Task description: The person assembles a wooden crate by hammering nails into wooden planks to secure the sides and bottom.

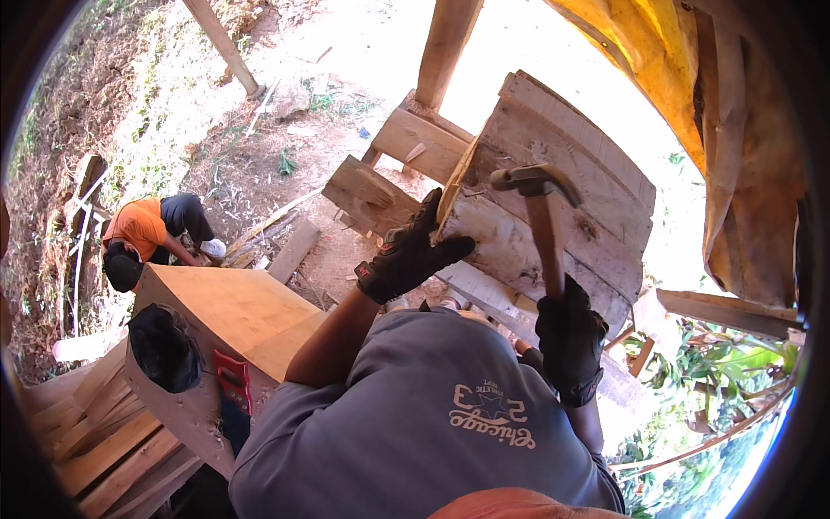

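Observation:
My right hand (571, 339), in a black glove, is closed around the wooden handle of a claw hammer (545, 225). The hammer is held upright, its metal head over a large panel of joined boards (596, 186). At the panel's left edge is my left hand (417, 251), also in a black glove. Its thumb is stretched out over the near corner and its fingers point up along the edge. A thin pale wood strip (456, 186) runs along that same edge, just beyond the fingers. Whether the hammer head touches the panel I cannot tell.
On my left, a wooden box (233, 303) bears a black cap (164, 348) and a red-handled saw (233, 381). Stacked planks (130, 458) lie below it. A person in orange (143, 227) crouches beyond. Thick boards (419, 143) and a post (445, 52) stand ahead; yellow sheeting (648, 43) hangs right.

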`<state>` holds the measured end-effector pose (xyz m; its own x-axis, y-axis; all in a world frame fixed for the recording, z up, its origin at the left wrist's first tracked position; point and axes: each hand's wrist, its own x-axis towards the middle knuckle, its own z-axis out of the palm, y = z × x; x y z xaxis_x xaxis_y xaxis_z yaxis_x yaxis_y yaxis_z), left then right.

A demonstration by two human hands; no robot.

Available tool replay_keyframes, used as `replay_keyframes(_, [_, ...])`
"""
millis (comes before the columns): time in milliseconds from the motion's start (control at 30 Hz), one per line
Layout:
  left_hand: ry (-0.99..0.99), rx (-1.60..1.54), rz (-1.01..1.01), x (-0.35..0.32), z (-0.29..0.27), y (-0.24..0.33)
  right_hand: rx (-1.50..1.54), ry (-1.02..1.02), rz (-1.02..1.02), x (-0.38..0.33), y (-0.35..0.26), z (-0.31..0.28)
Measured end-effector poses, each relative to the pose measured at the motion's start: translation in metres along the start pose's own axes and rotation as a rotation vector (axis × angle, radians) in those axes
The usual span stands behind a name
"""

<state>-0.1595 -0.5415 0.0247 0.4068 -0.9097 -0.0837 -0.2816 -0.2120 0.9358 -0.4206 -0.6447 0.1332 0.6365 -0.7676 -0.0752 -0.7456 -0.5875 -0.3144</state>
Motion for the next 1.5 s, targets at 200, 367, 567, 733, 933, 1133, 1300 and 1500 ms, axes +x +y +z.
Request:
replay_keyframes(200, [-0.006, -0.029, 0.009, 0.002, -0.002, 0.003, 0.269, 0.146, 0.442, -0.010, -0.014, 0.003])
replay_keyframes(367, [0.014, -0.013, 0.052, 0.004, 0.001, -0.007, 0.023, 0.037, 0.034, -0.007, 0.003, -0.006])
replay_keyframes(567, [0.004, -0.070, 0.022, 0.000, -0.001, 0.011, 0.435, 0.544, 0.097, -0.015, 0.015, 0.007])
replay_keyframes(733, [0.005, -0.063, 0.064, 0.004, -0.004, 0.009, 0.109, 0.043, 0.022, 0.001, 0.005, 0.002])
replay_keyframes(933, [0.090, 0.008, 0.069, -0.001, 0.004, 0.002, 0.736, 0.667, 0.098, -0.012, 0.010, 0.001])
replay_keyframes(1133, [0.049, -0.070, 0.017, 0.000, 0.006, 0.000, -0.025, 0.350, -0.228, 0.000, 0.013, 0.021])
replay_keyframes(1300, [0.081, -0.012, 0.054, -0.004, 0.005, 0.000, 0.957, 0.742, 0.306, -0.017, -0.031, -0.004])
replay_keyframes(1500, [0.004, -0.006, -0.034, -0.002, -0.002, 0.009, 0.064, 0.163, -0.107, -0.009, 0.008, 0.027])
